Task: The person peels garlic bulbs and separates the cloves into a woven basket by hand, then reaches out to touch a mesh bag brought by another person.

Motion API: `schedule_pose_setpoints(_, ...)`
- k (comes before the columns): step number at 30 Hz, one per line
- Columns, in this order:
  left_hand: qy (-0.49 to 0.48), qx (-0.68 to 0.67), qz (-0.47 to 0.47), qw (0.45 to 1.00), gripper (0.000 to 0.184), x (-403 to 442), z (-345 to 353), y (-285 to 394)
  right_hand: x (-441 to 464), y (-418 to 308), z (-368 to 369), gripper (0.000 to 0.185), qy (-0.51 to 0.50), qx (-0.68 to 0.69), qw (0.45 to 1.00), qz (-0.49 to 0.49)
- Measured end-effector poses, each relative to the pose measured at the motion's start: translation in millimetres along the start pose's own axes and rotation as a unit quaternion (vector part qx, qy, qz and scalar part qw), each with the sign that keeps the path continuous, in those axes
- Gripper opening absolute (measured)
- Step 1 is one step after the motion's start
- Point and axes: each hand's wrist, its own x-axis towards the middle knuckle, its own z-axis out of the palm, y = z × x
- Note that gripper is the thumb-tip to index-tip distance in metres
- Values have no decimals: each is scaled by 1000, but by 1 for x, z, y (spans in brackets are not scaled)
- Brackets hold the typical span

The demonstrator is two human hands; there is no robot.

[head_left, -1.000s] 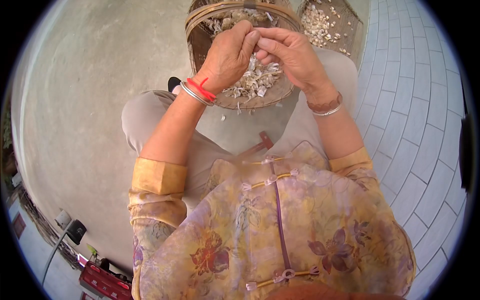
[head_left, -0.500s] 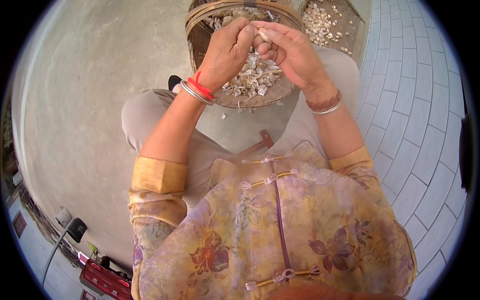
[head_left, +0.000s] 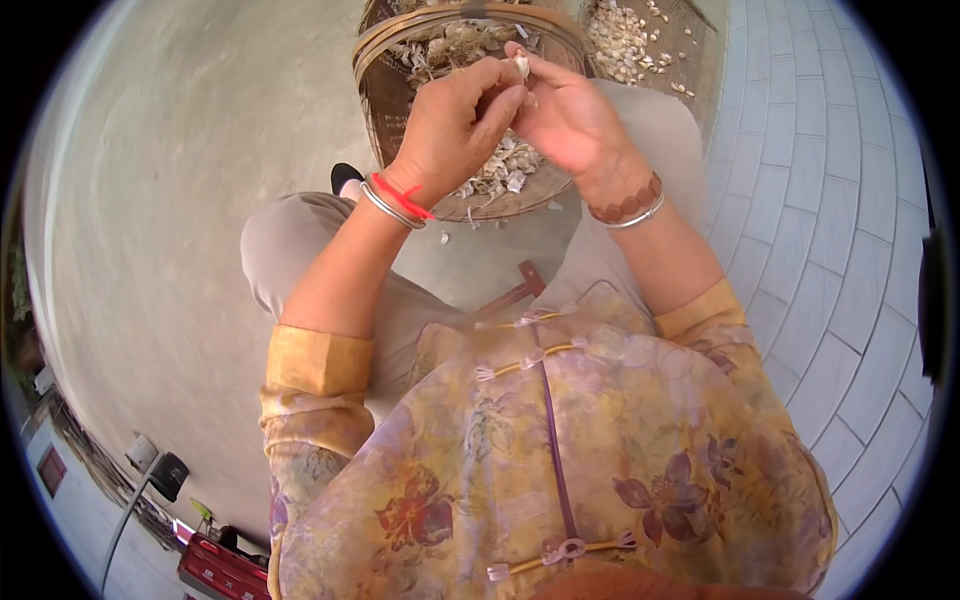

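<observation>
My left hand, with a red string and silver bangle at its wrist, is closed, thumb near the bent fingers. At its fingertips is a small white garlic clove, touching the fingers of my right hand. The right hand is turned palm up with its fingers partly curled behind the left; whether it grips anything is hidden. Both hands are above a wicker basket holding dry garlic skins and, farther back, garlic bulbs.
Peeled-looking white cloves lie on a woven tray at the upper right. My knees flank the basket. Grey tiles run along the right. A red object and a lamp-like black item are at the lower left.
My hands have shifted slightly. The right palm has turned upward and its fingers have loosened, while the clove now shows higher, by the fingertips. The view has moved a little to the right.
</observation>
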Motion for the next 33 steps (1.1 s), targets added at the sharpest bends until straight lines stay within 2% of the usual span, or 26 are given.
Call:
schedule_pose_setpoints(1,-4,-2,2,1000,12,1,1,1,-2,0,2,15,2,1,1000,-5)
schedule_pose_setpoints(3,33,44,92,994,10,2,3,8,-10,-1,8,15,28,14,999,-10)
schedule_pose_setpoints(4,48,-52,33,997,11,1,5,16,-18,-2,30,13,104,45,993,-34)
schedule_pose_setpoints(5,62,-48,-2,997,12,1,1,20,-21,-14,21,13,107,47,992,-43)
schedule_pose_setpoints(6,73,-68,0,995,13,2,1,15,-29,-35,2,13,-52,54,997,-27)
schedule_pose_setpoints(7,81,-94,-2,992,14,5,0,10,-45,-50,-3,12,-202,55,978,-11)
schedule_pose_setpoints(8,44,-80,-32,995,14,5,-4,4,-65,-67,-9,10,-108,6,987,-121)
schedule_pose_setpoints(9,10,-61,-59,996,14,7,-11,-2,-82,-82,-22,10,-98,4,986,-132)
schedule_pose_setpoints(11,-32,-27,-70,997,14,5,-16,-9,-111,-122,-65,11,0,-42,958,-285)
schedule_pose_setpoints(12,-68,-38,-119,990,14,2,-16,-11,-123,-137,-95,11,7,-43,956,-291)
schedule_pose_setpoints(13,-103,-46,-166,980,14,0,-17,-10,-133,-150,-133,11,93,-37,948,-302)
schedule_pose_setpoints(14,-134,1,-165,977,13,0,-16,-6,-142,-156,-166,13,179,-31,933,-310)
schedule_pose_setpoints(15,-140,-2,-161,977,13,-1,-13,-6,-150,-156,-189,13,182,-30,930,-317)
schedule_pose_setpoints(17,-167,93,-112,975,13,-5,-7,-12,-167,-152,-235,13,438,-16,844,-310)
schedule_pose_setpoints(18,-165,116,-89,975,15,-7,-6,-17,-181,-151,-274,13,442,-12,839,-316)
schedule_pose_setpoints(19,-174,113,-83,975,15,-8,-5,-20,-200,-150,-317,15,485,-258,789,-274)
schedule_pose_setpoints(21,-176,190,-33,966,17,-8,-5,-22,-221,-145,-331,17,504,-478,687,-213)
schedule_pose_setpoints(22,-181,170,-57,967,19,-7,-6,-22,-226,-146,-332,18,519,-422,705,-235)
schedule_pose_setpoints(26,-137,181,-30,973,17,-4,-9,-23,-221,-160,-296,26,538,-199,758,-310)
schedule_pose_setpoints(28,-164,167,-149,961,16,-1,-14,-26,-207,-159,-226,26,459,-332,761,-317)
schedule_pose_setpoints(30,-151,174,-129,964,16,3,-16,-31,-187,-153,-144,25,361,-443,749,-336)
schedule_pose_setpoints(32,-117,181,-109,970,16,3,-25,-38,-163,-141,-73,24,240,-499,748,-366)
schedule_pose_setpoints(33,-92,181,-106,973,17,4,-28,-41,-154,-126,-25,22,192,-523,754,-348)
